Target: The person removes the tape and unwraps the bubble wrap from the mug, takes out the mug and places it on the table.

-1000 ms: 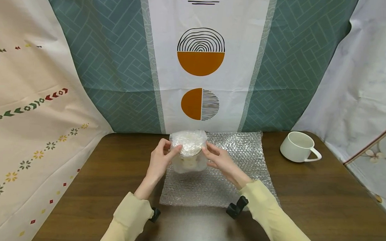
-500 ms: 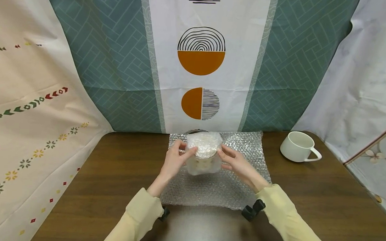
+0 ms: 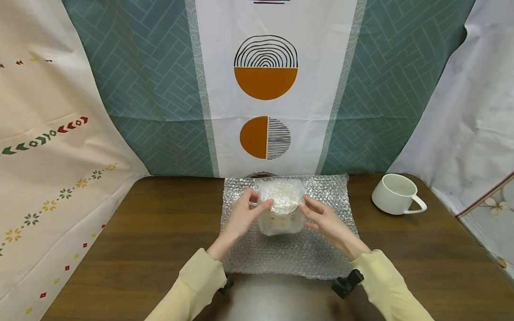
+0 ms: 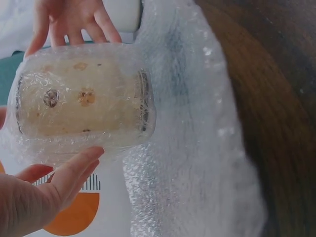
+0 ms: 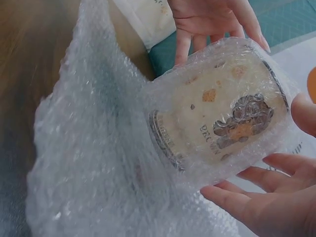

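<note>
A cream cup (image 3: 281,223) with a dark and orange print is wrapped in clear bubble wrap. My left hand (image 3: 240,217) holds its left side, thumb near the top edge. From the right, my right hand (image 3: 327,225) holds the opposite side. The wrapped cup is held up above a flat sheet of bubble wrap (image 3: 287,261). In the left wrist view the wrapped cup (image 4: 79,98) shows small orange and dark motifs. A dark figure and lettering appear on the cup (image 5: 217,113) in the right wrist view.
A white mug (image 3: 393,196) stands on the wooden table (image 3: 161,223) at the back right, its handle toward the right. Patterned curtains hang behind the table, with a green and white cloth (image 3: 166,81) at the back. The sheet reaches almost to that cloth.
Both hands have carried the wrapped cup to the right over the bubble wrap sheet, and slightly down most recently. The white mug has stayed in place.
</note>
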The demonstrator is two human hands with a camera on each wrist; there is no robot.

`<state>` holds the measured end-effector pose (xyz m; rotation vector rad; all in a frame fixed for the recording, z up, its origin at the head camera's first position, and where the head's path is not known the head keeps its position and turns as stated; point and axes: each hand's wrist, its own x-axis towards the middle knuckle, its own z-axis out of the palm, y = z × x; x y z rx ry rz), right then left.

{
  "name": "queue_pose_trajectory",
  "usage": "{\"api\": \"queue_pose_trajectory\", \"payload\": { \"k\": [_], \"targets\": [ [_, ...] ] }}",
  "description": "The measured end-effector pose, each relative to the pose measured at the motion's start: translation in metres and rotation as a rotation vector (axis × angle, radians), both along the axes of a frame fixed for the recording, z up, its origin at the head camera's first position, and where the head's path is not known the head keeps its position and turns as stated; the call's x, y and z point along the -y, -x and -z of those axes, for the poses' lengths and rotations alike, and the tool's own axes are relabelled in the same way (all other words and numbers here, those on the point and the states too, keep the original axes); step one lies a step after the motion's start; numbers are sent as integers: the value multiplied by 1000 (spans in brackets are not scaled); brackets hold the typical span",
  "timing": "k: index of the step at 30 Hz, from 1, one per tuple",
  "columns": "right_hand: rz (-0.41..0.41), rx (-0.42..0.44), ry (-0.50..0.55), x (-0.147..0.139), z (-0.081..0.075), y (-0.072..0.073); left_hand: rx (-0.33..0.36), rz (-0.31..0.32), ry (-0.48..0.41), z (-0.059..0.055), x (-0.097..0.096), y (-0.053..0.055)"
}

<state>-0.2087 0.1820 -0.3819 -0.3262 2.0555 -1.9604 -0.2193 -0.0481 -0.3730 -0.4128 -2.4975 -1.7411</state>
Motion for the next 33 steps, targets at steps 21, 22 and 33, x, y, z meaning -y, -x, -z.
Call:
{"api": "queue_pose_trajectory", "payload": {
  "k": [21, 22, 33],
  "targets": [
    [-15, 51, 27, -7, 30, 6, 42, 12, -6, 22, -5, -2],
    [-18, 52, 29, -7, 30, 6, 38, 9, -2, 22, -5, -3],
    [-21, 77, 59, -6, 31, 9, 26, -25, 24, 25, -6, -1]
  ]
}}
